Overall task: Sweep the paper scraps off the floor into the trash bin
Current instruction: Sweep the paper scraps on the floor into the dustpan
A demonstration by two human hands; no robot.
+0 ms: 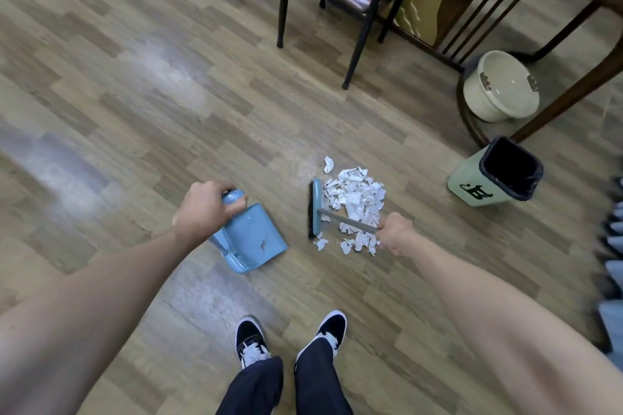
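On the left, the left hand (205,209) grips the top of the handle of the blue dustpan (251,239), fingers curled round it; the pan rests on the wooden floor (135,111) with its open lip facing right and slightly near. Just to the right, apart from the pan, stands the blue broom head (316,207), set edgewise with its dark bristles toward the pan and the pile of white paper scraps (354,199) lying against its right face. A few scraps lie loose near the head's near end, and one lies at the far edge of the pile. The right hand (396,234) is clamped round the grey broom shaft (350,223), above the near part of the pile. Further right, well apart from the pile, the green trash bin (495,173) with a black liner stands open. The broom appears to be on the wrong side of the pile for a stroke toward the pan. To do the step well, lift the head over to the right of the scraps, hold the pan lip flat on the floor, and draw short, low strokes leftward, gathering the stray pieces last.
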